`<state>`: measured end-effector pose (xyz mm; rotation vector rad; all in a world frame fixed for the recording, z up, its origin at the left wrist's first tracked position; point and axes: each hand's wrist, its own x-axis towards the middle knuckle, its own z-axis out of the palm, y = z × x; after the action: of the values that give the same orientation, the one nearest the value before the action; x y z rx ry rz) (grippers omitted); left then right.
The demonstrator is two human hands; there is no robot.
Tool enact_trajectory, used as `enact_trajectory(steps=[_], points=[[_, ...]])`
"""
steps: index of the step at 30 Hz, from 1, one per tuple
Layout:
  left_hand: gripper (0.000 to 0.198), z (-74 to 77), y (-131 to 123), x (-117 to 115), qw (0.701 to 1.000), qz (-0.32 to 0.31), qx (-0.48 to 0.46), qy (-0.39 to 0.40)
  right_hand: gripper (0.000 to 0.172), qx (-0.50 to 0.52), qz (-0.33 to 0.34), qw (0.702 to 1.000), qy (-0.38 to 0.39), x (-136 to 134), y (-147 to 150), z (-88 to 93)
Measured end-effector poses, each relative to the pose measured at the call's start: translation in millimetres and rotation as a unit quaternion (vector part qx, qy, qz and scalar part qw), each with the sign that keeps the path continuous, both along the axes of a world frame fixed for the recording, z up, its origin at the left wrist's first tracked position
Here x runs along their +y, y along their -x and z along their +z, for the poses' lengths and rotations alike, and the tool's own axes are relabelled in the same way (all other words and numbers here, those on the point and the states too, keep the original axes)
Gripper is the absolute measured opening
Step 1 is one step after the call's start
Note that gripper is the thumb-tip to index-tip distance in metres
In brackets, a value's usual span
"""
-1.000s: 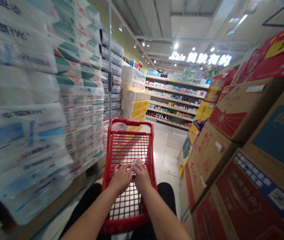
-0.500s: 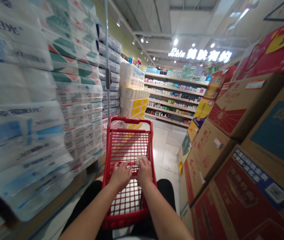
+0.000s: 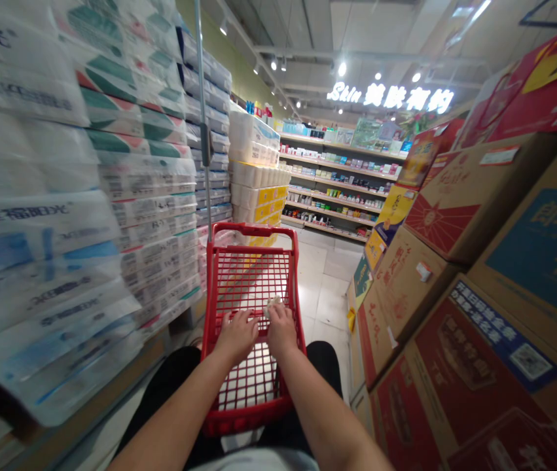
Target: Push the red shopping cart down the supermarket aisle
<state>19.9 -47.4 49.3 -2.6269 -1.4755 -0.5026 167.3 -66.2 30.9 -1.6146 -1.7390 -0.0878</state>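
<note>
A red shopping cart stands in front of me in a narrow shop aisle. Both my hands rest side by side on the near part of the cart, fingers curled down over it. My left hand grips the cart. My right hand is closed over the cart too, with a small crumpled pale thing at its fingertips; I cannot make out what it is. The cart basket looks empty through its mesh.
Tall stacks of wrapped tissue packs line the left, close to the cart. Stacked cardboard boxes lean in on the right. A thin metal pole rises from the cart's front left. Tiled floor leads to stocked shelves ahead.
The cart and I have moved forward along the aisle; stacks on both sides slid past. My hands keep the same hold, the right one shifted slightly right.
</note>
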Motion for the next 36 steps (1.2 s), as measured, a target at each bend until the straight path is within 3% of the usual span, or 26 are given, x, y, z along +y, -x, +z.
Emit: enact_trajectory(steps=[3,8,13,17,19,24,26,30,36], points=[[0.041,0.5,0.6,0.4,1.0,-0.004,-0.009,0.0,0.037,-0.029,0.077,0.997,-0.003,-0.7,1.4,-1.5],[0.04,1.8,0.7,-0.8,1.0,-0.004,-0.013,0.002,0.043,0.016,-0.019,1.0,0.015,0.5,0.3,-2.0],[0.041,1.3,1.0,-0.2,1.0,-0.009,-0.002,0.0,0.04,-0.002,0.076,0.997,0.008,0.6,1.2,-1.8],[0.041,0.7,0.9,0.5,1.0,-0.003,-0.008,0.006,0.041,0.034,-0.029,0.999,0.024,0.5,0.6,1.5],[0.041,0.7,0.8,0.3,1.0,-0.004,-0.007,0.008,0.042,0.039,-0.046,0.998,0.026,-0.1,0.3,2.2],[0.042,-0.3,0.3,0.3,1.0,-0.003,0.007,0.0,0.043,0.0,0.077,0.997,0.009,-1.6,1.7,1.9],[0.042,-1.0,0.1,0.6,1.0,-0.001,0.003,-0.002,0.042,0.011,0.056,0.998,0.004,-0.8,1.8,3.1],[0.041,-2.3,0.2,2.1,1.0,0.0,-0.004,0.007,0.043,0.048,-0.052,0.997,0.017,0.5,1.6,6.3],[0.041,-4.1,-0.5,4.3,1.0,0.007,0.001,-0.002,0.04,-0.004,0.067,0.998,0.011,-3.8,2.7,5.2]])
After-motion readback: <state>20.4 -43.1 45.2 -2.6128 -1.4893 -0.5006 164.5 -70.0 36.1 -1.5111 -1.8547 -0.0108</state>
